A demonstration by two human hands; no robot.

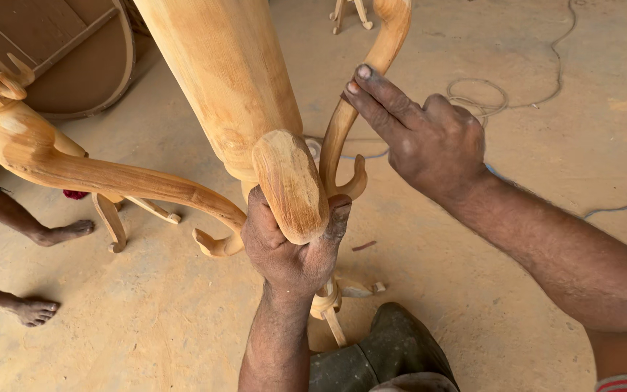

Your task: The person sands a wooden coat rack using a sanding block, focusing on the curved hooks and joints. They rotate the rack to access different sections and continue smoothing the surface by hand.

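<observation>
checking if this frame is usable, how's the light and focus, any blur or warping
Head view: soft, even daylight, faint shadows on the dusty tan concrete floor, no glare; the left hand in its grip on the rounded pale wooden knob and the right hand on the curved carved wooden scroll arm are sharp; the thick turned wooden column looms large from wide-angle stretch.

A dusty concrete floor (473, 290) carries a coiled cable (477, 98), wood shavings (363, 246) and bare feet (34, 311).

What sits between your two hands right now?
In the head view, the curved wooden leg rises between the left hand, gripping the rounded wooden knob, and the right hand, whose fingertips press it.
</observation>
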